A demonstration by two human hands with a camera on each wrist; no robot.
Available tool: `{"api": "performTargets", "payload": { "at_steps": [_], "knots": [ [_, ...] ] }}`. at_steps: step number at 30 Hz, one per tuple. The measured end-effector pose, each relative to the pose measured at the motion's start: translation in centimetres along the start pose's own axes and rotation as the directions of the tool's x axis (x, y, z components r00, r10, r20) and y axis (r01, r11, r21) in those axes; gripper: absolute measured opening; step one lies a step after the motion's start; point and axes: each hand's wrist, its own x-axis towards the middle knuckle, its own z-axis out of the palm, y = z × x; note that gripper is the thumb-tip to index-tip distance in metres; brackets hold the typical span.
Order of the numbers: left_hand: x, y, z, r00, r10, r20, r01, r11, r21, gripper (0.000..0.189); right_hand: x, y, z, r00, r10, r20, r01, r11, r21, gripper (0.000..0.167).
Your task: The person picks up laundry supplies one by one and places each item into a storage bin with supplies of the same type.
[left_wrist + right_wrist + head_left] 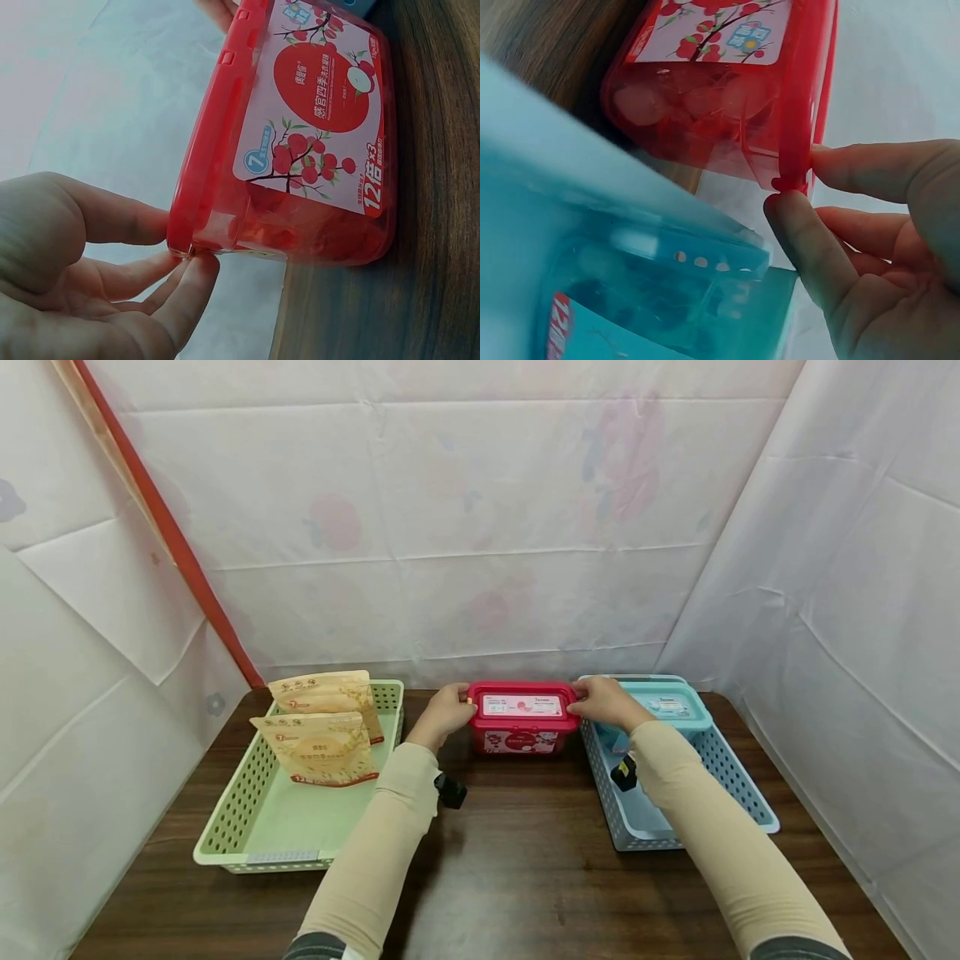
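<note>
A red, see-through tub of laundry pods [522,724] stands upright on the dark table between two baskets, its lid on and its printed label facing me. My left hand [447,713] pinches the left end of its lid, with thumb and fingers on either side of the rim in the left wrist view. At the opposite end, my right hand [604,700] pinches the lid's rim too; the right wrist view shows its thumb [870,169] on top and fingers below. Close beneath that hand is a blue tub of laundry pods [652,300].
To the right, a blue basket [720,768] holds the blue tub at its back end. On the left, a green basket [225,847] holds two upright beige pouches [322,747]. White cloth walls [465,527] close in the table [540,877] at the back and sides.
</note>
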Motion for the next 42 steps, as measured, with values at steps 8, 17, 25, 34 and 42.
{"api": "performTargets", "payload": {
  "at_steps": [8,17,25,34,42],
  "knots": [
    [-0.1,0.2,-0.2,0.999,-0.023,0.028,0.023,1.0,-0.012,0.053,0.2,0.2,0.0,0.999,0.015,0.043,-0.017,0.998,0.064,0.052],
    [-0.6,0.4,-0.6,0.998,-0.044,0.043,0.044,0.999,0.006,0.054,-0.1,-0.2,-0.1,0.997,0.024,0.074,-0.029,0.998,0.055,0.053],
    [-1.8,0.2,-1.4,0.996,-0.014,0.083,0.004,0.992,0.128,0.049,-0.9,-0.6,0.3,0.995,-0.001,0.095,0.002,1.0,-0.016,0.052],
    [-3.4,0.2,-2.3,0.992,-0.006,0.125,-0.019,0.98,0.197,0.052,-1.8,-1.0,0.8,0.993,-0.049,0.111,0.05,0.999,-0.005,0.053],
    [-4.8,-0.6,-3.0,0.991,0.025,0.133,-0.05,0.981,0.189,0.05,-2.9,-1.3,1.3,0.991,-0.057,0.121,0.055,0.998,0.021,0.052]
  ]
}}
